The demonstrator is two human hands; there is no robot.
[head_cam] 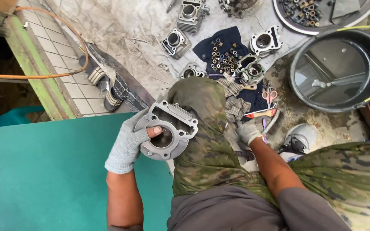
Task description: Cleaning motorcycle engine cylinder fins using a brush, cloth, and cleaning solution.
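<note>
Left hand (127,145), in a grey glove, low and left of the middle of the frame, with fingers (153,131) wrapped around a grey metal engine cylinder (168,130). Thumb tip poking into the big round hole. Cylinder held up in the air beside the knee (198,111), over the green mat (43,171), round hole facing up at the camera, wide flat end toward the upper right. Right hand (250,131), also gloved, lower right of the middle, reaching down to the floor (120,25). Fingers curled on small things there; open or closed, hard to tell. Left hand the one on the cylinder; right hand well apart from it, past the knee.

Just past the right hand: one pair of pink scissors (269,96), one orange-handled tool (262,114), one checked rag (235,107). One grey shoe (301,137) at the right.

Farther up: one dark blue cloth (225,53) with many small metal rings on it, too many to count. About six more cylinders (175,42) lying around that cloth. One black tub (339,68) at the upper right, water inside. One round tray (317,17) of small parts at the top edge. Two sandals (103,85) at the upper left, near one orange hose (35,76).
</note>
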